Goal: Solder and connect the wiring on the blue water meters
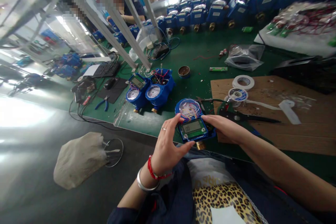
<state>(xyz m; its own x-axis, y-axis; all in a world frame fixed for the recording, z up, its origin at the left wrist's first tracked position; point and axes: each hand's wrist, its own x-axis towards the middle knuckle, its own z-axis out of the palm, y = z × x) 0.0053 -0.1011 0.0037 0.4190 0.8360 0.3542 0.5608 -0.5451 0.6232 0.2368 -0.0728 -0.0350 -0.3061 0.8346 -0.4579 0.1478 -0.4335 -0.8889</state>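
At the bench's front edge lies an opened blue water meter (188,109), its round dial and loose coloured wires showing. A green circuit board (193,128) with a small grey display sits over its lower part. My left hand (168,143) grips the board and meter from the left, fingers at the upper corner and thumb along the lower edge. From the right, my right hand (223,126) holds the meter's side, fingers reaching the board's upper right corner; its thumb is hidden. A brass pipe end (201,145) sticks out below.
Two opened meters (154,91) stand to the left, near blue-handled pliers (103,103). Right are a cardboard sheet (288,126), tape rolls (243,82) and black scissors-like cutters (244,116). Behind are a round tin (184,71) and rows of blue meters (198,14). Another person works across the bench.
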